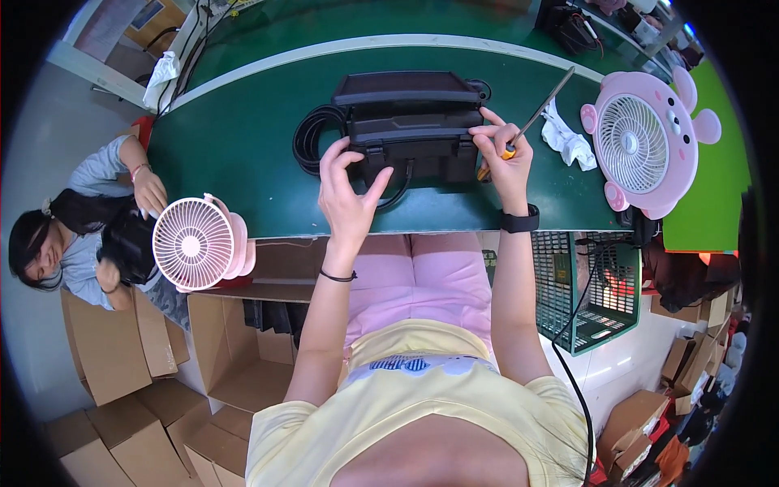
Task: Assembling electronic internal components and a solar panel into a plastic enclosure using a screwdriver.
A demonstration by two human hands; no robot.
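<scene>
On the green table in front of me lies a black plastic case (pixel 414 130) with its lid (pixel 406 85) tilted up at the back and latches along its near side. My left hand (pixel 347 191) is at the case's near left corner, thumb and fingers spread apart. My right hand (pixel 505 158) grips a screwdriver (pixel 537 115) with a yellow and black handle, its long shaft pointing up to the right. Fingertips of that hand also touch the case's right end. A black cable (pixel 312 138) lies coiled at the left of the case. Its inside is hidden from me.
A pink animal-shaped fan (pixel 641 142) stands at the right, beside crumpled white tissue (pixel 566 138). Another pink fan (pixel 195 243) is at the table's left edge, near a co-worker (pixel 105 211). Cardboard boxes (pixel 235 349) and a green crate (pixel 596 316) sit below.
</scene>
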